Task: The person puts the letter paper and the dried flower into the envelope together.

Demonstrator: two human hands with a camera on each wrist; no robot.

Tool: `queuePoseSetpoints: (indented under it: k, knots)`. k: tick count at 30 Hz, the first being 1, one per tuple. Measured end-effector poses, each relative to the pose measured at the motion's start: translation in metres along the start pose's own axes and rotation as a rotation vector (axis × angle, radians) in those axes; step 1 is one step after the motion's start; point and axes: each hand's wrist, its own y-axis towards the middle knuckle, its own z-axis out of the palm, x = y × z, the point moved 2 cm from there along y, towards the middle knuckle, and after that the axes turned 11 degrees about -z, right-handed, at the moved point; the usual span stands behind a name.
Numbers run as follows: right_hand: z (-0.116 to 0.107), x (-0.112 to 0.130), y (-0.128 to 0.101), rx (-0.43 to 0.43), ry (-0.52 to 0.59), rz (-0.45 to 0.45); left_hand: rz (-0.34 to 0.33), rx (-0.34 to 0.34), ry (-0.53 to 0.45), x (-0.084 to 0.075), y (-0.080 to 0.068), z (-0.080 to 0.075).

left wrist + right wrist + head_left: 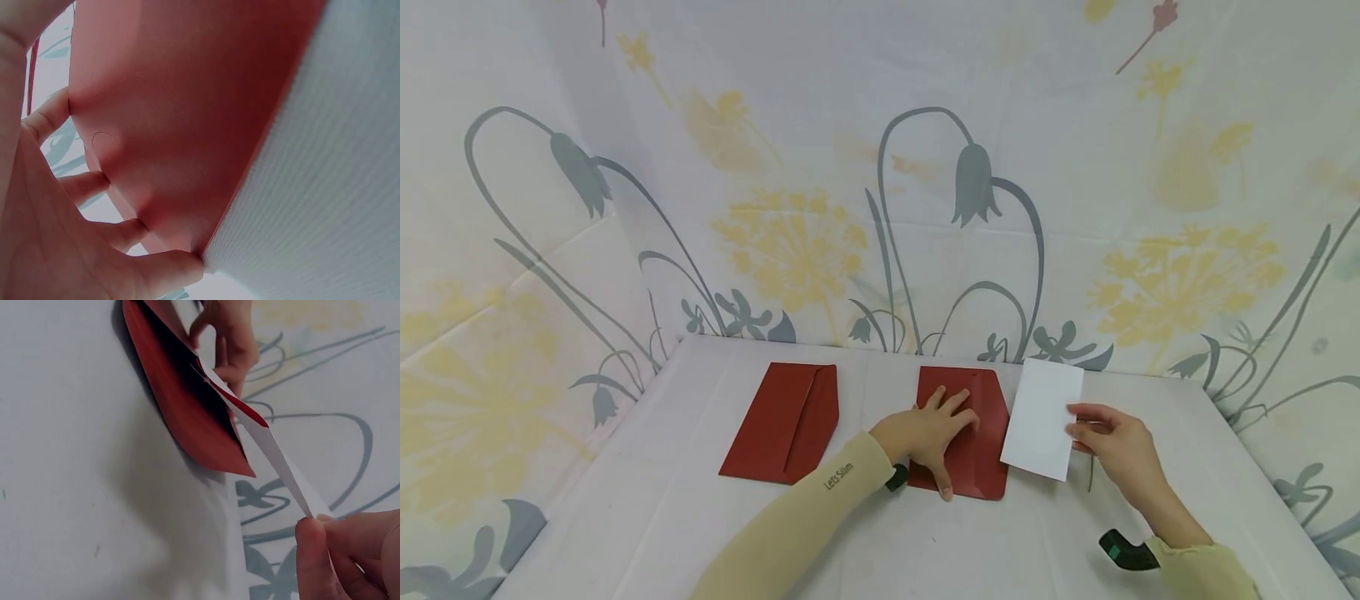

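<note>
Now our left hand lies flat with straight fingers on the right red envelope on the desk. Our right hand pinches the white card just beside it.

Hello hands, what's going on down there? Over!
Left hand flat, pressing red envelope. Right hand pinching white card, its edge at the envelope's side. Second red envelope lies apart; nothing blocking.

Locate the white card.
Head view, right of centre: the white card is pinched by the right hand, its left edge at the red envelope under the left hand.
</note>
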Motion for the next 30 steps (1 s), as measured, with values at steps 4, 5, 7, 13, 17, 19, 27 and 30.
queuePoseSetpoints:
  k: [4,5,7,13,17,19,27,30]
  knots:
    - [0.011,0.0,-0.002,-0.004,0.002,0.007,0.001,0.001,0.004,0.0,0.0,-0.001]
    - [0.014,0.0,-0.002,-0.005,-0.004,0.009,0.003,0.0,0.004,0.0,0.0,-0.001]
    - [0.018,0.0,-0.003,-0.004,-0.017,0.012,0.007,0.0,0.002,0.0,0.0,0.0]
    - [0.032,-0.001,-0.006,0.023,-0.029,0.007,0.013,0.001,-0.003,0.0,-0.001,0.0]
    - [0.039,-0.001,-0.007,0.037,-0.029,-0.001,0.012,0.002,-0.006,0.0,-0.001,0.0]
    - [0.042,-0.002,-0.007,0.049,-0.041,-0.005,0.012,0.003,-0.008,0.0,-0.001,0.0]
    - [0.052,-0.002,-0.009,0.097,-0.087,0.009,0.011,0.005,-0.011,-0.001,-0.001,0.0]
    - [0.054,0.0,-0.009,0.121,-0.092,0.009,0.011,0.005,-0.005,-0.001,-0.001,-0.001]
